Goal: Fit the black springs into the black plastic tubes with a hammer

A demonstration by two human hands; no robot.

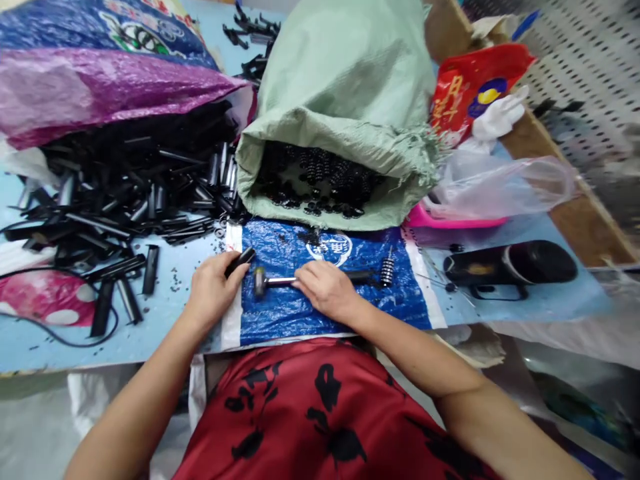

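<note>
My left hand (214, 285) is closed around a short black tube (241, 261), whose end sticks out between thumb and fingers. Beside it lies a small hammer (260, 283) with a metal shaft and a dark handle, flat on a blue and white plastic sheet (300, 317). My right hand (326, 288) lies over the hammer's shaft with the fingers wrapped on it. Just past the handle's end, a ribbed black and silver piece like a spring (387, 270) stands on the sheet.
A green woven sack (345, 80) gapes toward me, with black ribbed parts inside. To the left, a heap of black tubes (160, 200) spills from a purple and blue bag (125, 87). A black flask (515, 263), a pink tray (460, 220) and a red packet (475, 93) are at right.
</note>
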